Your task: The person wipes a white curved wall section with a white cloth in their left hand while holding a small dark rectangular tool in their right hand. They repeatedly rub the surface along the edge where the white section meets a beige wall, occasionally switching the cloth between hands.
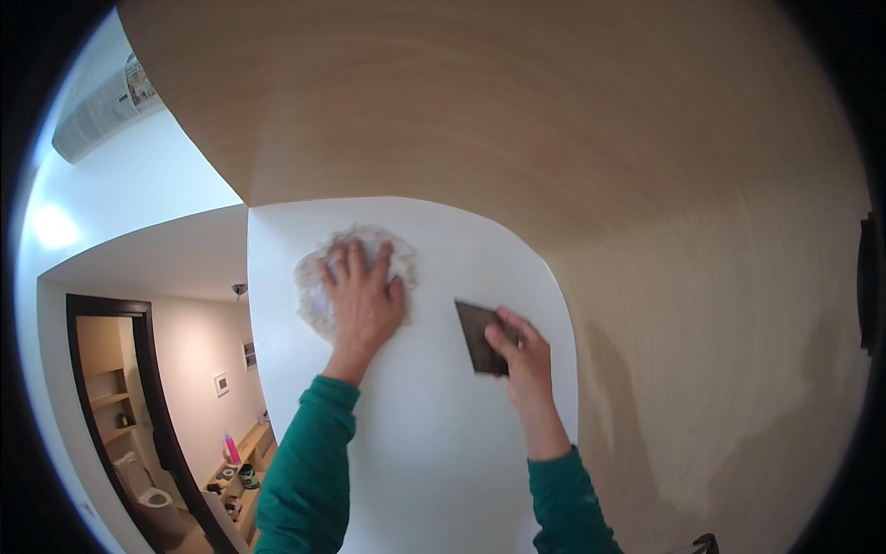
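Observation:
Fingers spread, my left hand (363, 298) lies flat on a round, wrinkled whitish patch (311, 291) on the upper part of a white wall panel (429, 429). Whether the patch is cloth, paper or plaster I cannot tell. To the right, my right hand (529, 353) grips a dark, flat scraper blade (477, 338) between thumb and fingers. The blade is tilted in front of the same white panel, below and right of the patch; whether it touches the panel is unclear.
Wood-grain panelling (498, 124) curves over the top and right side. At lower left, a dark door frame (156, 388) opens on a toilet (156, 500). A wooden shelf (256, 440) holds a pink bottle (232, 450) and several containers. Rolled newspaper (104, 114) shows at upper left.

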Tool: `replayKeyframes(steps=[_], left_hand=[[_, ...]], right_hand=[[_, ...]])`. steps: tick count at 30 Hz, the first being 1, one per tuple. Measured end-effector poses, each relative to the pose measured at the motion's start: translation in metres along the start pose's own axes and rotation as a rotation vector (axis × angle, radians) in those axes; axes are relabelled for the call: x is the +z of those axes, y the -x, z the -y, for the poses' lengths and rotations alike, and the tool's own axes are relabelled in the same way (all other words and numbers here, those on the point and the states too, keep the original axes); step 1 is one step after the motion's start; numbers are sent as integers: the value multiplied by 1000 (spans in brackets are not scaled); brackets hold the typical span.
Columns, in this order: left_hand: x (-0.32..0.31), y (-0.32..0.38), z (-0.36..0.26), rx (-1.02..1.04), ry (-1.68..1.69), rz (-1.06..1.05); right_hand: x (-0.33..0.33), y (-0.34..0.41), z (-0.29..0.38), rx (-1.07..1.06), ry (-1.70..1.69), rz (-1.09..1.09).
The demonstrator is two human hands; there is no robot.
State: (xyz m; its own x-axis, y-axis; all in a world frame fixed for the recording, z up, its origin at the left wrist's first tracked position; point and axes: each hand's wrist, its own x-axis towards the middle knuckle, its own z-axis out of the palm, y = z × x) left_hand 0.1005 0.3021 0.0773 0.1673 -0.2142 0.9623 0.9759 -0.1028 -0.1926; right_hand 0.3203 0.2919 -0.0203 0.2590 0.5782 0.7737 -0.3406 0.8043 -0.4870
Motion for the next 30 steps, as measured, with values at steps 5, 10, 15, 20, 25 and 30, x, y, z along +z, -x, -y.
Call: replayKeyframes(steps=[5, 10, 15, 20, 25, 30], left_hand=[[44, -48, -68, 28, 104, 48], [65, -71, -87, -26, 48, 28], [46, -71, -72, 67, 15, -24], [18, -65, -41, -128, -130, -85], [38, -65, -69, -79, -104, -112], [66, -56, -139, 100, 28, 19]], right_hand=[[-37, 75, -30, 135, -103, 46], [-103, 133, -58, 252, -219, -65], [-183, 185, -59, 370, -270, -171], [-225, 207, -44, 328, -194, -188], [-232, 207, -46, 414, -176, -164], [-214, 207, -59, 488, -214, -35]])
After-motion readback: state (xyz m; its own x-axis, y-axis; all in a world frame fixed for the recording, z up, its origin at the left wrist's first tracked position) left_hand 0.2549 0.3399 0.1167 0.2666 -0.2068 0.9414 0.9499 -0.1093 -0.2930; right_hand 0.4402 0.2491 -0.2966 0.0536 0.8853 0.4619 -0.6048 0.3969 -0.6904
